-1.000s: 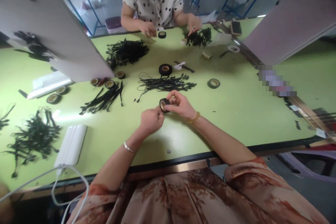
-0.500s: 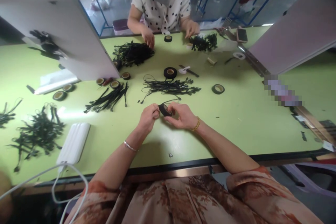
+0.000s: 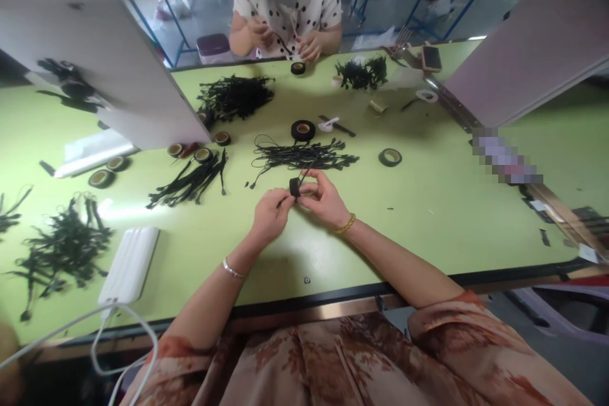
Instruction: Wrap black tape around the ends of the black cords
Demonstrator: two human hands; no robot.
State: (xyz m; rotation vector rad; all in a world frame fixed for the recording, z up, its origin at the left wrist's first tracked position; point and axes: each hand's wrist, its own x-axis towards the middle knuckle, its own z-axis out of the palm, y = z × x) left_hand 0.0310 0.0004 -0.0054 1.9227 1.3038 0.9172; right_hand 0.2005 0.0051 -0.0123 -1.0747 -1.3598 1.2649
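Note:
My right hand (image 3: 326, 202) curls its fingers around a small roll of black tape (image 3: 295, 188), held just above the green table. A thin black cable (image 3: 305, 175) sticks up beside the roll at the right fingertips. My left hand (image 3: 272, 214) is closed, pinching a dark strand of what looks like the same cable right against the roll's left side. The fingers hide where tape and cable meet. Just beyond both hands lies a bundle of black cables (image 3: 299, 155) with small connectors, and behind it a larger roll of black tape (image 3: 303, 130).
Across the table a co-worker's hands (image 3: 309, 45) handle a dark strand. More black cable piles (image 3: 235, 96) lie at the back and left. A white power bank (image 3: 129, 265) with a white cord sits front left. Upright panels (image 3: 157, 76) flank the work area. Another tape roll (image 3: 391, 157) lies right.
The tape roll has turned more upright between my hands, and the cable now points up at the right fingertips. The co-worker's hands have come together off the piles, now with a strand.

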